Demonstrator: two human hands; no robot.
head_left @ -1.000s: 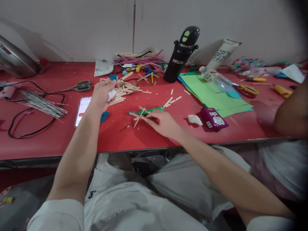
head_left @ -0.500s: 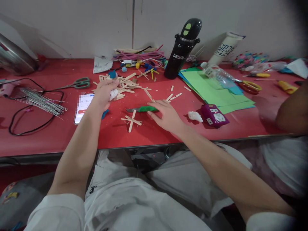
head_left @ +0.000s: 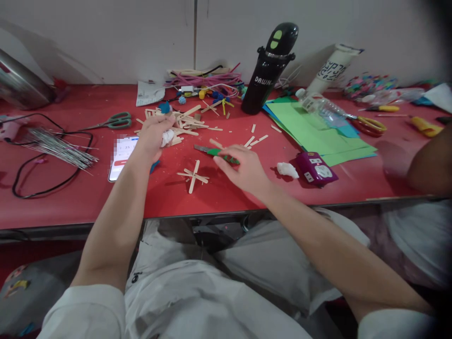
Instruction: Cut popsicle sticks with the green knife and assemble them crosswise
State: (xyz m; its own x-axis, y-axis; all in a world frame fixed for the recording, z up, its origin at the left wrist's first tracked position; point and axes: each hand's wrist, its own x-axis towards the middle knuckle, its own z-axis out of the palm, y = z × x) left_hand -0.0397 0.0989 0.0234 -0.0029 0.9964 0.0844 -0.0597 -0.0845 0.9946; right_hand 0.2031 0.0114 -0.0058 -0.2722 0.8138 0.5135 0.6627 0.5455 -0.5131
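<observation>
My right hand (head_left: 243,168) is closed around a green-handled utility knife (head_left: 212,151), its blade pointing left just above the red table (head_left: 84,197). A small star of glued wooden sticks (head_left: 193,175) lies on the table left of that hand. My left hand (head_left: 152,134) is curled around a crumpled white wad (head_left: 167,137) beside a loose pile of wooden craft sticks (head_left: 187,123). A phone (head_left: 121,150) with a lit screen lies under my left wrist.
A black bottle (head_left: 270,70) stands at the back, with green and blue paper sheets (head_left: 314,132) to its right. Scissors (head_left: 113,122), a bundle of thin wires (head_left: 58,148), a black cable, a purple power adapter (head_left: 316,168) and another white wad (head_left: 286,169) lie around. Another person's arm (head_left: 429,160) rests at the right.
My right hand let go of the stick star, moved to the green knife and picked it up, tilting it. My left hand stayed near the stick pile.
</observation>
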